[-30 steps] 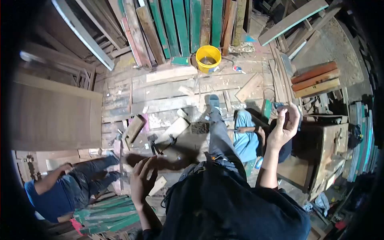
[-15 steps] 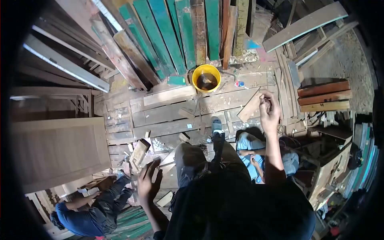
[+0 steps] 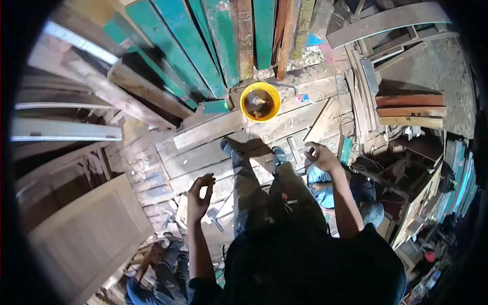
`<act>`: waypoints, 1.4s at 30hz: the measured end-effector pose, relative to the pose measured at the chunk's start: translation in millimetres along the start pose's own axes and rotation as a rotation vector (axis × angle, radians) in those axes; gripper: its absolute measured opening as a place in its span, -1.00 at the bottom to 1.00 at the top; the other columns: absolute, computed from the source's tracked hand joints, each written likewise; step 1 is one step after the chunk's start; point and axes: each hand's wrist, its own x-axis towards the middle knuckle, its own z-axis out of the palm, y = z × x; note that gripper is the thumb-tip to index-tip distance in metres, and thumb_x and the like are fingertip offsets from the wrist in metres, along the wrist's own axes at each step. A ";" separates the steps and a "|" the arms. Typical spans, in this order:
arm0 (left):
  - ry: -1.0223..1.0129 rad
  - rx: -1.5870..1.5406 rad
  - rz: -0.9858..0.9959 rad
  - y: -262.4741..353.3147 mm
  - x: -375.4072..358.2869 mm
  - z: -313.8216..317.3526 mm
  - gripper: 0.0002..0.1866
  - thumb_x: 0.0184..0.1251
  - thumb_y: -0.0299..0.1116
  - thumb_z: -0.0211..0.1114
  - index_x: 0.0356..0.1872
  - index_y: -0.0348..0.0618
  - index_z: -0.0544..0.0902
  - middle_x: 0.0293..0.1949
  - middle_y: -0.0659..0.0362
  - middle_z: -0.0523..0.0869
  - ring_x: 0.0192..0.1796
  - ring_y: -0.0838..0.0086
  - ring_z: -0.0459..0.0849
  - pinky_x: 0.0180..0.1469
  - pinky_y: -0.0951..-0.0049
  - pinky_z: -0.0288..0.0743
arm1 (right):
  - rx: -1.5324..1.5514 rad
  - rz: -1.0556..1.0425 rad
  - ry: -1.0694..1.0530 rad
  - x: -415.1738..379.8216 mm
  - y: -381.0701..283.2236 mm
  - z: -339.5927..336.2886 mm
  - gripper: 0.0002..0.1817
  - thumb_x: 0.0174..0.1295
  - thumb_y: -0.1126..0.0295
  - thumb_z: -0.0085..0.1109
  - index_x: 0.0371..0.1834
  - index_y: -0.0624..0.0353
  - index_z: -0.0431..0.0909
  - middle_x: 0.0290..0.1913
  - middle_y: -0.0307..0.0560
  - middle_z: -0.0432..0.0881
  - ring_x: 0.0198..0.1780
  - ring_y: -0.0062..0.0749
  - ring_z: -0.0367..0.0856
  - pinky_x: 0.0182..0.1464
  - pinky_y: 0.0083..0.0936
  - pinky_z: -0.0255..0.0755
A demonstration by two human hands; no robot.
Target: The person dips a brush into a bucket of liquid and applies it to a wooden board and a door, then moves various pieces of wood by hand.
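Observation:
My left hand (image 3: 199, 197) is raised over the plank floor, its fingers bent and apart, holding nothing. On the other side, my right hand (image 3: 323, 156) hangs in the air with curled, parted fingers and nothing between them. A loose board (image 3: 321, 122) lies on the floor just beyond my right hand. Ahead of my feet stands a yellow bucket (image 3: 277, 104) with dark contents. A small blue, red and white packet (image 3: 302, 97) lies to the right of the bucket.
Green boards (image 3: 221, 43) lean at the back. Reddish timber pieces (image 3: 410, 107) are stacked at right. A wooden panel (image 3: 94, 236) stands at left. One person (image 3: 173, 269) is at lower left, another (image 3: 319, 188) beside my right arm.
The view has turned and moved closer to the bucket. Both my feet now show ahead of me. My left hand has risen and my right hand sits lower in view.

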 end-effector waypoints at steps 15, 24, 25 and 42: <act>-0.202 0.503 -0.292 -301.6 96.6 203.6 -0.57 0.25 -0.23 0.35 0.16 0.04 0.60 0.08 0.09 0.62 0.19 0.15 0.53 0.29 -0.01 0.30 | -0.241 0.420 0.002 459.3 77.2 238.9 -0.60 0.34 0.01 0.08 -0.03 0.04 0.69 0.00 0.09 0.73 0.03 0.02 0.71 0.06 -0.11 0.59; -0.270 0.318 -0.402 -294.9 156.4 203.7 -0.58 0.24 -0.34 0.35 0.14 -0.05 0.59 0.14 0.03 0.57 0.24 0.09 0.51 0.29 0.04 0.30 | -0.430 0.545 -0.196 574.8 113.0 308.7 -0.62 0.35 0.05 0.07 0.03 -0.03 0.71 0.10 -0.07 0.73 0.12 -0.15 0.72 0.08 -0.15 0.58; -0.271 0.306 -0.406 -295.6 160.5 201.8 -0.58 0.24 -0.34 0.35 0.14 -0.06 0.59 0.15 0.02 0.57 0.24 0.09 0.50 0.30 0.03 0.29 | -0.430 0.562 -0.199 579.0 118.0 315.6 -0.63 0.34 0.05 0.08 0.02 -0.02 0.71 0.10 -0.07 0.73 0.13 -0.16 0.71 0.09 -0.16 0.58; -0.231 0.228 -0.403 -310.5 163.7 190.0 -0.68 0.29 -0.35 0.26 0.06 -0.11 0.59 0.11 0.02 0.62 0.22 0.08 0.53 0.28 0.05 0.31 | 0.731 0.354 0.177 492.3 141.7 254.0 -0.71 0.39 0.20 0.25 -0.05 0.16 0.48 -0.40 -0.12 0.66 -0.38 -0.41 0.66 -0.41 -0.46 0.49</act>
